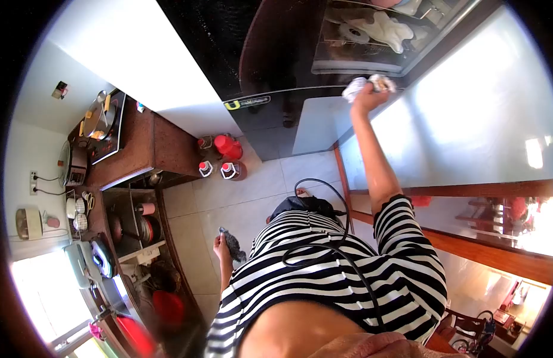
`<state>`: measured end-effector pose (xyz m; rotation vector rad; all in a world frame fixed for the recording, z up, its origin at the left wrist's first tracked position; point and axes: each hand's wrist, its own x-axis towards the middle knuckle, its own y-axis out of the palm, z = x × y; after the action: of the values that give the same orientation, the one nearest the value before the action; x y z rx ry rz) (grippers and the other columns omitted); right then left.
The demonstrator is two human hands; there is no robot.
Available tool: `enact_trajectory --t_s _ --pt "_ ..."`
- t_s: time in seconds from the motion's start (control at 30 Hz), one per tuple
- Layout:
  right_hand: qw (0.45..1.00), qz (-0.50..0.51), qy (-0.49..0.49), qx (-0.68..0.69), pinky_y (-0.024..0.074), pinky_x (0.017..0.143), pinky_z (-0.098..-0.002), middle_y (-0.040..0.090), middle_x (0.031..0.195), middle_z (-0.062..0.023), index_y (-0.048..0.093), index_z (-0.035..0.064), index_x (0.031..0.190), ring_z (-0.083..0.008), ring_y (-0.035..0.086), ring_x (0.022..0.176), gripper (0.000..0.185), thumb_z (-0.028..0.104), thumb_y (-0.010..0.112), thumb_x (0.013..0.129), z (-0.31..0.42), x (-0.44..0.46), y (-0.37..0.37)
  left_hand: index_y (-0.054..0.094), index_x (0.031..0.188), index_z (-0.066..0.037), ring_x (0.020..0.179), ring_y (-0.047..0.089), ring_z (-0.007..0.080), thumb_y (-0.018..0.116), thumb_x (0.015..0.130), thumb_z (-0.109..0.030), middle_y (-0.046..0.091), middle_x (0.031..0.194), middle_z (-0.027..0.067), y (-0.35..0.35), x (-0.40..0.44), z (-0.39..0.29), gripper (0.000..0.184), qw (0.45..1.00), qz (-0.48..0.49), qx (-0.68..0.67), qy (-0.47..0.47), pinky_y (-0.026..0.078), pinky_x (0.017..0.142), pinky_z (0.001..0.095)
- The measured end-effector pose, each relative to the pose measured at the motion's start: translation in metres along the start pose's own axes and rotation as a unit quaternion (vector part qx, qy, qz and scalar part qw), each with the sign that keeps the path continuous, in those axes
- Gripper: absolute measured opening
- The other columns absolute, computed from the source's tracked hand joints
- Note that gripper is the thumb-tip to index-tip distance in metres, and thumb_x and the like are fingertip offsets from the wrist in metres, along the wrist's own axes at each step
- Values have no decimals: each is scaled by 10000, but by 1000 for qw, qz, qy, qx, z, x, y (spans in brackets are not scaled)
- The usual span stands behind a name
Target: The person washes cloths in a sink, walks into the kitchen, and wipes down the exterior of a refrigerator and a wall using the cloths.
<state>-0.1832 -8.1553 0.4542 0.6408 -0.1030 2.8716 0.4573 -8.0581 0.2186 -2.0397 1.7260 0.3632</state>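
My right hand [366,100] is stretched up and closed around a crumpled white cloth [355,88]. The cloth lies against the lower edge of a dark glossy appliance front [300,110] or is very close to it. A glass window [330,51] above shows white items on a wire rack inside. Down by my left side, my left hand [221,246] grips a dark grey, fuzzy-looking cloth or scouring pad [233,243], which hangs beside my striped top.
Red-capped bottles [232,170] and a red container [227,146] stand on the tiled floor [261,176]. A pan [99,122] sits on the cooktop at left, above open shelves with dishes [148,230]. A black cable [346,206] loops across my front. A frosted panel [461,125] borders the right.
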Motion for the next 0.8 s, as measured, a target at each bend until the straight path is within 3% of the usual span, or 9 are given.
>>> enact_trajectory --t_s 0.17,0.23,0.33,0.4,0.47,0.53,0.63,0.77,0.8 --pt "965 195 -168 -56 294 913 -521 355 1152 -243 384 -66 1130 -406 382 1057 484 148 585 746 69 -120 18 612 814 -23 574 448 72 633 846 -261 530 656 -12 13 -23 -17 241 1000 -8 21 -18 392 527 232" --pt "908 242 -333 -73 306 886 -539 377 1156 -196 497 62 1042 -408 372 1052 355 152 627 724 83 -123 21 612 816 -22 568 446 71 634 845 -263 526 651 -16 16 -26 -16 243 999 -36 24 -8 390 520 235" --pt "848 257 -449 -116 330 869 -512 394 1148 -118 546 123 945 -360 379 1061 267 140 662 705 113 -95 18 613 828 -21 563 454 62 637 845 -246 539 651 -20 14 -37 -7 227 998 -25 -47 -30 393 516 224" --pt "799 226 -551 -83 339 861 -501 430 1146 -123 567 100 930 -367 401 1024 257 123 639 685 161 -66 20 614 831 -21 577 466 65 639 845 -240 547 657 -16 6 -33 22 221 997 -25 -67 -44 405 531 223" --pt "793 213 -570 -42 334 847 -500 425 1132 -124 570 116 906 -365 398 1010 258 173 701 691 208 -35 32 613 833 -22 607 483 77 649 837 -243 553 663 -2 -9 -39 41 224 998 -36 -13 -42 422 559 237" --pt "789 154 -594 -27 363 845 -467 431 1084 -167 563 38 929 -346 418 1001 290 201 691 726 275 -3 38 612 826 -17 617 487 84 653 829 -253 557 667 8 -19 -45 46 240 997 -58 20 -55 427 569 244" --pt "824 -41 -560 79 390 861 -425 493 1034 -173 608 52 984 -333 479 977 305 139 684 702 365 36 53 605 806 -14 591 480 82 648 832 -255 550 656 9 -24 -34 69 246 993 -87 -38 -64 422 546 245" --pt "732 -105 -673 -15 386 863 -423 516 1066 -155 597 58 1024 -334 487 994 329 124 658 708 373 38 55 603 803 -15 579 470 68 635 843 -249 543 655 -9 -13 -37 56 239 995 -66 -56 -57 404 535 224" --pt "725 -65 -686 -20 379 868 -419 523 1070 -145 597 55 1012 -330 490 997 319 117 656 705 360 20 49 603 803 -17 581 463 65 635 843 -248 537 653 -14 -9 -38 55 237 995 -58 -56 -55 397 532 222"
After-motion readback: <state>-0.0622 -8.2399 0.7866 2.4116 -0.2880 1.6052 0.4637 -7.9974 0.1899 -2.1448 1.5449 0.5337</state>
